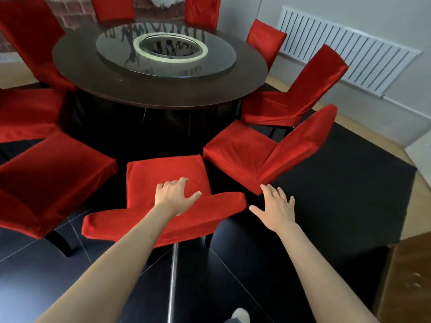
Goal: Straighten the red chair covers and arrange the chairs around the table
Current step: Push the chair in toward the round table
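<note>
Left hand (173,194) spread on red chair cover (163,173); right hand (276,207) open, empty.

Dark tiled floor (326,183) carries round table (77,57) (glass turntable (221,61) atop), red-covered chairs (163,173)

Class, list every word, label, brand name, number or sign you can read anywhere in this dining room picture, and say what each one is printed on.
There is no readable text in this view.
Red chair covers: plain fabric, no label or tag showing.
Round table and its glass turntable: only dark reflections, no writing.
Radiator: plain white slats, no brand mark visible.
Brick wall: no sign on it.
</note>
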{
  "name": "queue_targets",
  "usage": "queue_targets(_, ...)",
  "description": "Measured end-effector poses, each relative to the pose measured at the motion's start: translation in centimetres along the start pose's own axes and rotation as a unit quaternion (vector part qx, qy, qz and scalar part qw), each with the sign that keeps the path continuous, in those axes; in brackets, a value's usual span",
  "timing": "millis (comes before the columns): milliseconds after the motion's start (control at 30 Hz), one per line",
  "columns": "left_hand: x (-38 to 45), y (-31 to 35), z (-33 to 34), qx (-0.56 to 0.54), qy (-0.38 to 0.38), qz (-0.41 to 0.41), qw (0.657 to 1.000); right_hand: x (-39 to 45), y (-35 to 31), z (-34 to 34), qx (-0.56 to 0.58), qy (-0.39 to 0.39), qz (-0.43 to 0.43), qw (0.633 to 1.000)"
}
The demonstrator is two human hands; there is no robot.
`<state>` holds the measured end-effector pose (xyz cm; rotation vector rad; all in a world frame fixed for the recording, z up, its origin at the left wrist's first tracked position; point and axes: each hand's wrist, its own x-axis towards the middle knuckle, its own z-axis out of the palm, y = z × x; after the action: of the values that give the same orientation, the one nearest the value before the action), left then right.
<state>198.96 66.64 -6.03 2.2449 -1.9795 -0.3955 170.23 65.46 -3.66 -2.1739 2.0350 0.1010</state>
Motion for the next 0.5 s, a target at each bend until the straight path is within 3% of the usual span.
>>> queue_targets(500, 11.5, 26.3, 4.2, -0.063, 0.019, 0.019, 0.998, 13.1, 23.5, -7.2, -0.027, 0.028, -0.002, 0.999)
